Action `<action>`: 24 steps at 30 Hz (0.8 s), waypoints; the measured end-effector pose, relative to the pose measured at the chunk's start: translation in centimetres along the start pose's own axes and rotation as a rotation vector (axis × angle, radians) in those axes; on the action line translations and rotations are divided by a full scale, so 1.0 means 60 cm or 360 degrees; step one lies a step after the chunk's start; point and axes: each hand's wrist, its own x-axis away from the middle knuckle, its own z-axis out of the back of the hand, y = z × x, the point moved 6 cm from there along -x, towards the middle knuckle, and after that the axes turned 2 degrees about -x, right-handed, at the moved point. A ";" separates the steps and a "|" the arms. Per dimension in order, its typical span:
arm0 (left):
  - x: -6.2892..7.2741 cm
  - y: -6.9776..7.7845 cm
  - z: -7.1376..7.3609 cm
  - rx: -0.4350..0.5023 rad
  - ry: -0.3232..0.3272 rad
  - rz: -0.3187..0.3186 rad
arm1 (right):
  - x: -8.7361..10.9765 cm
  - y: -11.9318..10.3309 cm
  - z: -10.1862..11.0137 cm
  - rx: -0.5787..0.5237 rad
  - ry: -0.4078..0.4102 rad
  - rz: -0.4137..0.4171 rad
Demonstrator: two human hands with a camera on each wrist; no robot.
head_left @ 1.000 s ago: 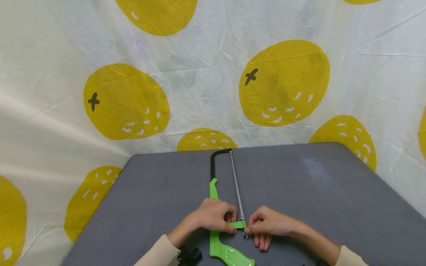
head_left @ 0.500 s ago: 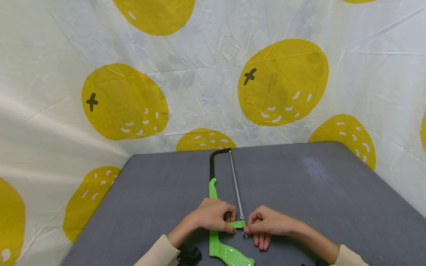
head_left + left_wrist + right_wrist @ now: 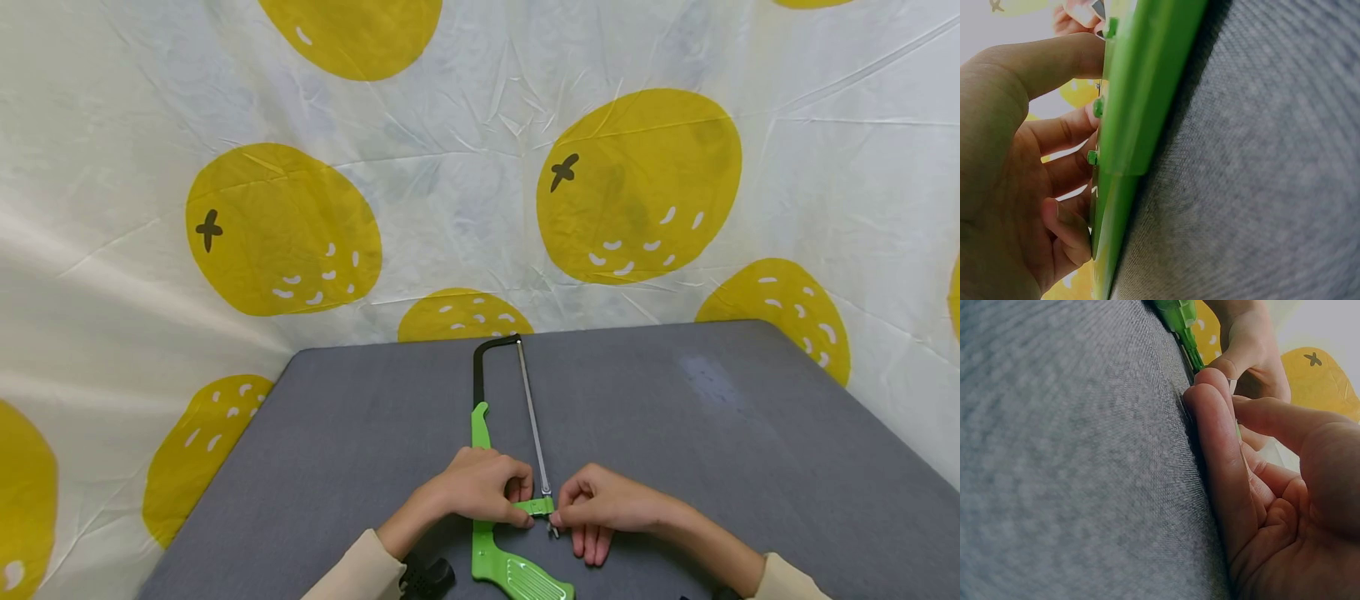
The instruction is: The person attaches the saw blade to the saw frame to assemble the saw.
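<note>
A hacksaw [image 3: 481,429] with a green and black frame lies flat on the grey surface, its handle [image 3: 525,577] nearest me. Its silver blade [image 3: 531,408] runs along the right side, away from me. My left hand [image 3: 480,486] lies across the green frame and holds the short green arm [image 3: 536,506] at the blade's near end. In the left wrist view, the fingers meet the green frame [image 3: 1141,94]. My right hand [image 3: 611,502] pinches at the small metal wing nut [image 3: 553,530] below that arm; its fingertips partly hide the nut.
The grey padded table [image 3: 360,417] reaches back to a white cloth [image 3: 450,208] printed with yellow fruit, which also hangs at both sides. Under the left forearm shows a black object [image 3: 431,577]. A pale patch [image 3: 708,379] marks the table at the back right.
</note>
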 end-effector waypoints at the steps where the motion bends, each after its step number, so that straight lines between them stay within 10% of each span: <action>1: 0.000 -0.001 0.000 -0.0001 0.0004 -0.0003 | 0.000 0.001 0.000 -0.0001 0.0001 0.0002; 24: -0.002 0.000 0.002 -0.0048 0.0051 0.0013 | -0.004 0.002 0.003 0.0036 0.0011 0.0012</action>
